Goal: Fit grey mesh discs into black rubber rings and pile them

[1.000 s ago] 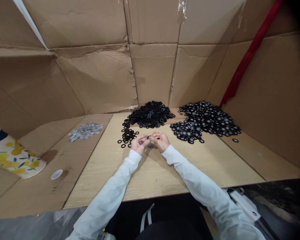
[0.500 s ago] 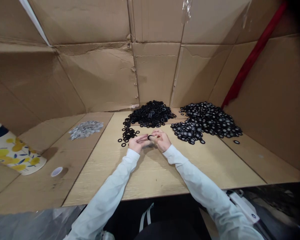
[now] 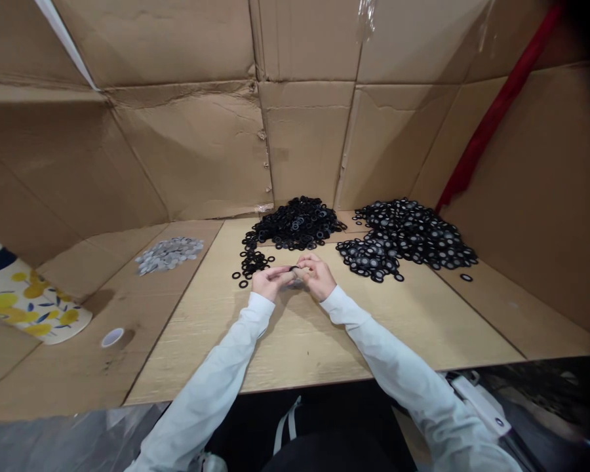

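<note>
Between the fingertips of both hands is a black ring point(image 3: 294, 268), mostly covered by the fingers. My left hand point(image 3: 267, 283) pinches it from the left, fingers pointing right. From the other side my right hand point(image 3: 317, 278) grips it with thumb and bent fingers. Just beneath the fingers, something small and pale shows, too hidden to make out. Loose black rings point(image 3: 254, 262) lie close beyond my left hand. To the right of my right hand is a heap of black rings with pale grey centres point(image 3: 371, 257).
A big pile of plain black rings point(image 3: 299, 224) stands against the cardboard wall point(image 3: 305, 144). More grey-centred rings point(image 3: 417, 233) spread at the right. Thin grey discs point(image 3: 170, 254) lie at the left, near a small white roll point(image 3: 113, 337) and a flowered cylinder point(image 3: 34, 298).
The black ring has tilted and shows less between the fingers. Both hands have drawn slightly closer around it; the piles are unchanged.
</note>
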Demonstrator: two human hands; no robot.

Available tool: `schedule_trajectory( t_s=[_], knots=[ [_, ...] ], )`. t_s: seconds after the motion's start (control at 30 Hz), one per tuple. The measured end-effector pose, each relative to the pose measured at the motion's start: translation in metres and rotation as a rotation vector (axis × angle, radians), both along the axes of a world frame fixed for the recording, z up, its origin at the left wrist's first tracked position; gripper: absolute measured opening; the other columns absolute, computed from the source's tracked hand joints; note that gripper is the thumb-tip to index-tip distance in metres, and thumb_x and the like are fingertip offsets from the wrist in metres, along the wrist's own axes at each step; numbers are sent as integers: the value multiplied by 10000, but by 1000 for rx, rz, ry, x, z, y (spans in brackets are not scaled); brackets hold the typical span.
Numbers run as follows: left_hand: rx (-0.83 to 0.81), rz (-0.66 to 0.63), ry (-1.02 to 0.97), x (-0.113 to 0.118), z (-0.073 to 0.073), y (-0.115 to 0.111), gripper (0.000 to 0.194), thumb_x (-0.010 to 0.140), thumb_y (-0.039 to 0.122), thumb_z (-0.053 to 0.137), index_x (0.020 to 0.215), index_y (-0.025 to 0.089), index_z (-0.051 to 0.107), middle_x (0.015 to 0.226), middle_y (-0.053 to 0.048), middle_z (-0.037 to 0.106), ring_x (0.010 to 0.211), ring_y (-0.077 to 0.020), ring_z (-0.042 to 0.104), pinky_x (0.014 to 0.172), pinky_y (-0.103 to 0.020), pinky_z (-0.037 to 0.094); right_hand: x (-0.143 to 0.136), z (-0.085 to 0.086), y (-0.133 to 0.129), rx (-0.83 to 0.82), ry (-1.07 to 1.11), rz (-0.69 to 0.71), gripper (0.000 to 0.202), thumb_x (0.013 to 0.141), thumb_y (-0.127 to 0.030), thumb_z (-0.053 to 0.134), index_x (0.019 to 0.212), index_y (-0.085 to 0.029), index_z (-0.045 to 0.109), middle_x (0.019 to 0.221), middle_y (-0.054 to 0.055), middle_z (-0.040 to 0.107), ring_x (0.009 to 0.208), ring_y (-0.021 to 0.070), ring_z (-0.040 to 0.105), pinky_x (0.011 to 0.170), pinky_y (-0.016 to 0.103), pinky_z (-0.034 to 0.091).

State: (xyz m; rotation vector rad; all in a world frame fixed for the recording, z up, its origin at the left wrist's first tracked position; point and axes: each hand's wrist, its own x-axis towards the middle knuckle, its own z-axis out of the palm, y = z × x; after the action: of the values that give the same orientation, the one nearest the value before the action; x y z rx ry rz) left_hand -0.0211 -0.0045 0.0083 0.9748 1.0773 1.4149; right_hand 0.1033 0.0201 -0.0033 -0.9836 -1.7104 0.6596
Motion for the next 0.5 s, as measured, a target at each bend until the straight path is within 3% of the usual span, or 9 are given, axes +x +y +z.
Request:
schedule_trajectory(
  t_s=[0.13, 0.33, 0.5],
  knots=[
    [72, 50, 64, -1, 5, -1, 247, 407, 182, 711, 628, 97, 640, 549, -52, 622, 475, -136, 557, 583, -291, 461, 1, 0, -1, 67, -76, -33, 35, 639, -163, 512, 618, -172, 539, 793, 35, 503, 820, 154, 451, 786, 314, 342],
    [113, 19, 105, -4, 0, 3, 268, 462, 209, 689, 702, 95, 650, 655, -82, 647, 533, -148, 578, 602, -290, 465, 1, 6, -4, 97, -147, -31, 39, 654, -161, 513, 626, -172, 538, 792, 42, 515, 821, 161, 442, 768, 308, 346],
    [255, -36, 360, -7, -1, 4, 242, 533, 248, 645, 741, 126, 662, 776, -86, 659, 735, -206, 601, 717, -324, 459, 5, 9, -8, 211, -360, -111, 93, 653, -114, 485, 654, -172, 558, 835, 49, 521, 858, 193, 392, 748, 339, 320]
  ],
)
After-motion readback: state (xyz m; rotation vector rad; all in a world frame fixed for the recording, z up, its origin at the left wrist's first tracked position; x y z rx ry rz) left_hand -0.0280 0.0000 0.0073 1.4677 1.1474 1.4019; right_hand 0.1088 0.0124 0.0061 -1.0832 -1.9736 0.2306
